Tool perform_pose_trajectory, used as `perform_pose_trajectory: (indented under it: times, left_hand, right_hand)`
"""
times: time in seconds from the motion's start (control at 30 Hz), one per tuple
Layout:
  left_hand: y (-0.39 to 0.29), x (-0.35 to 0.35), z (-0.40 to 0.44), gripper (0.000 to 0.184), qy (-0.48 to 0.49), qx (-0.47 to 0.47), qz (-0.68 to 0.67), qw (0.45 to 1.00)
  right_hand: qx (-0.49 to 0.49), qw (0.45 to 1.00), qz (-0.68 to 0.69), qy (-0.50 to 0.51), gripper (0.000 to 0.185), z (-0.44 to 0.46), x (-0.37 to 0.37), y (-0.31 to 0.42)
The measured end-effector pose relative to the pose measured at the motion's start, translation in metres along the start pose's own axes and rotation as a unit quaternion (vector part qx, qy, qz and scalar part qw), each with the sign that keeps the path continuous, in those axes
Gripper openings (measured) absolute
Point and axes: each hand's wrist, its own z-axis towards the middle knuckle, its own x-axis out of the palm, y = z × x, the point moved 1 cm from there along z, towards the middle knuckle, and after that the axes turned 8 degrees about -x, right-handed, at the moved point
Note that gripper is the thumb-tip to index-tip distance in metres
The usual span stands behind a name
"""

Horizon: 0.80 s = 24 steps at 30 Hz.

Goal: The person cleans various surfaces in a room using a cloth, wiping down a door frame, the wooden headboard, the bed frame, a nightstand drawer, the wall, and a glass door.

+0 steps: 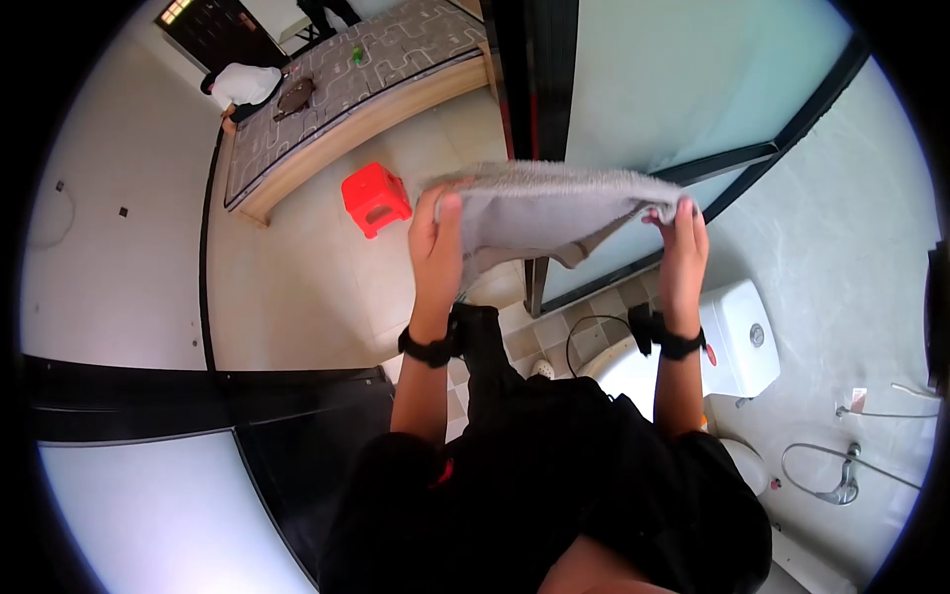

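A grey cloth [539, 220] with a fuzzy pile along its upper edge is stretched between my two hands at chest height or above. Whether it is a towel or a small mat I cannot tell. My left hand [435, 233] grips its left end, thumb on the near side. At the other end, my right hand [685, 233] pinches a bunched corner. The middle of the cloth sags, and a fold hangs below it. Both wrists wear black bands.
A glass door [683, 99] with a black frame stands just beyond the cloth. To the right are a white toilet [742, 337] and a wall tap [846, 485] with a hose. Ahead left are a red stool [376, 198], a bed [366, 84] and a person in white [247, 84].
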Motion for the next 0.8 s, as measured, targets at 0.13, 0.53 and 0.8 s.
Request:
perform_pose_trajectory:
  times: [0.13,0.53,0.8]
  left_hand:
    - [0.046,0.039,0.018,0.027,-0.006,-0.010,0.125,0.992]
    - [0.093,0.038,-0.027,0.027,-0.006,-0.036,0.115,0.993]
    - [0.142,-0.001,-0.104,0.021,0.121,0.166,0.396,0.895]
  right_hand:
    - [0.287,0.925,0.190,-0.163,0.018,0.022,0.009,-0.060]
    - [0.344,0.830,0.434,-0.061,0.019,-0.021,-0.032,-0.135]
    - [0.260,0.895,0.250,-0.263,0.024,-0.040,-0.053,-0.128]
